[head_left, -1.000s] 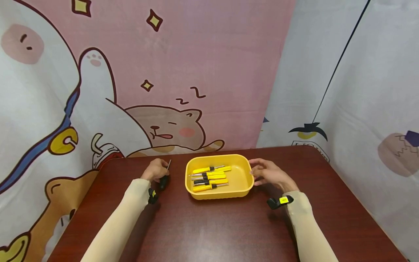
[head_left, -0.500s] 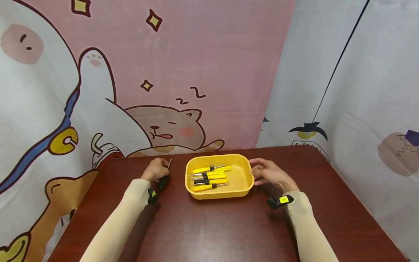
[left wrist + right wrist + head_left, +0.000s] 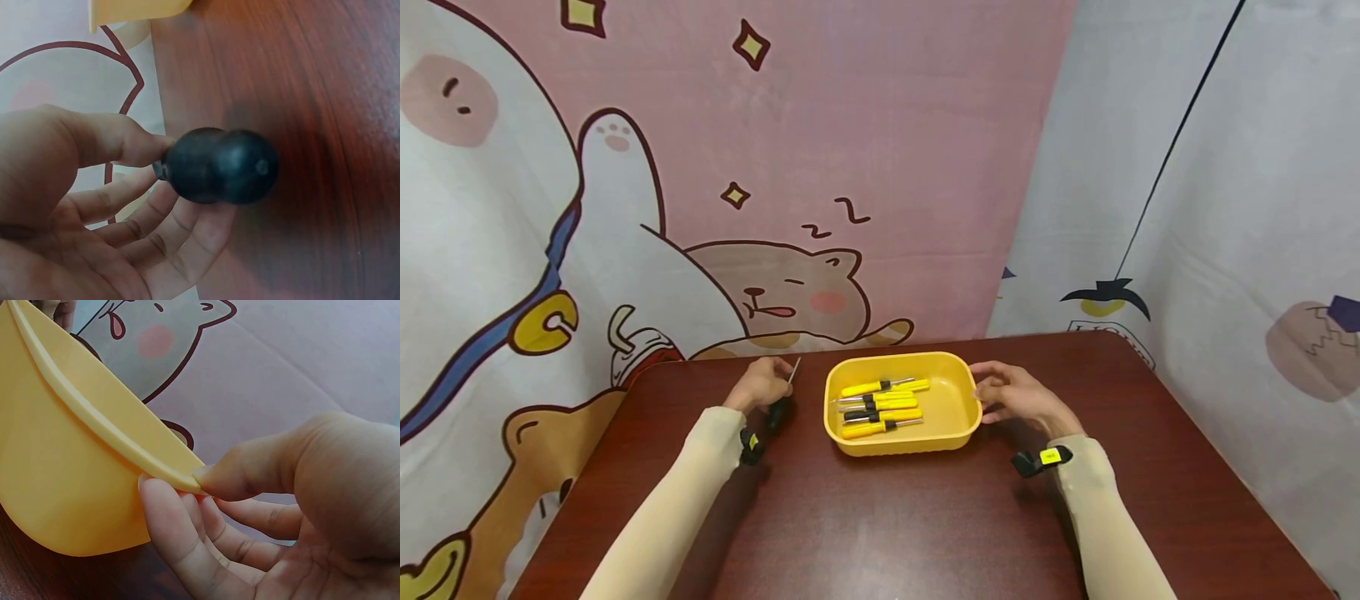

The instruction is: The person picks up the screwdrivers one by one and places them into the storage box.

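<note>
My left hand (image 3: 762,384) pinches a screwdriver (image 3: 244,167) with a black handle between thumb and fingers, left of the yellow tray. Its butt end faces the camera in the left wrist view; in the head view its metal shaft points up and slightly right. At the opposite end of the yellow tray (image 3: 901,448), my right hand (image 3: 1018,398) grips the rim, thumb on top and fingers beneath it, as the right wrist view shows. Several yellow-and-black screwdrivers (image 3: 882,416) lie inside the tray, mostly toward its left side.
The dark red-brown table (image 3: 880,517) carries the tray near its back edge. Behind it hangs a cloth (image 3: 880,125) printed with cartoon animals, and more cloth (image 3: 1247,250) hangs along the right side.
The screwdriver in my left hand has tilted, its shaft tip shifting a little right and up. The right hand and tray stay put.
</note>
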### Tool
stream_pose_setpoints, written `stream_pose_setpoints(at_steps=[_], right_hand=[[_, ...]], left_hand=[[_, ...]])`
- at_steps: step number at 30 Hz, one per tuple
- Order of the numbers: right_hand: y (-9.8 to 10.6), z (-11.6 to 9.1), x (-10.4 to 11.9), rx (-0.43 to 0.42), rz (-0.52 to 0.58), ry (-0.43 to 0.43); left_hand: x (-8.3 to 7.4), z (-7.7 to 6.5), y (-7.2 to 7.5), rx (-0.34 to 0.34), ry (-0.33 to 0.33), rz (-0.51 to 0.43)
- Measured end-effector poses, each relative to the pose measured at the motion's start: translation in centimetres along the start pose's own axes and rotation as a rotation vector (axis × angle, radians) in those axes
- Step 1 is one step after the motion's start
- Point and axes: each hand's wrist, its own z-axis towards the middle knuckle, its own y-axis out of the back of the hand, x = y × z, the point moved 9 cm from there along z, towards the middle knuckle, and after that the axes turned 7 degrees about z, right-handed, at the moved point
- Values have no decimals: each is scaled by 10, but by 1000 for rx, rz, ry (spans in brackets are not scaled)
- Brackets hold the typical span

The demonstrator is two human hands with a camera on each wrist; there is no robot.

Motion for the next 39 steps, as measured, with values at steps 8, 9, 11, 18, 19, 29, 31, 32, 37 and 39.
stream_pose_setpoints(at_steps=[8, 9, 11, 18, 19, 29, 31, 32, 37, 39], right_hand=[[1, -1, 0, -9, -3, -19], [1, -2, -1, -11, -1, -22], [1, -1, 0, -12, -1, -21], [3, -1, -1, -21, -10, -18], [3, -1, -1, -22, -11, -19], [0, 0, -1, -11, 6, -14], [0, 0, -1, -8, 7, -13], [0, 0, -1, -6, 6, -12], [0, 0, 0, -6, 5, -10], [0, 0, 1, -5, 2, -6]], left_hand=[[-13, -4, 4, -2, -43, -19], [-15, -4, 4, -1, -52, -27], [-20, -6, 5, 0, -67, -43], [-32, -8, 8, -9, -94, -83], [-34, -8, 8, -8, -97, -87], [-50, -14, 10, -10, -111, -90], [-52, -15, 11, -8, -114, -94], [-54, -16, 11, -7, -116, -94], [-64, -20, 15, -14, -148, -77], [-68, -21, 16, -17, -163, -67]])
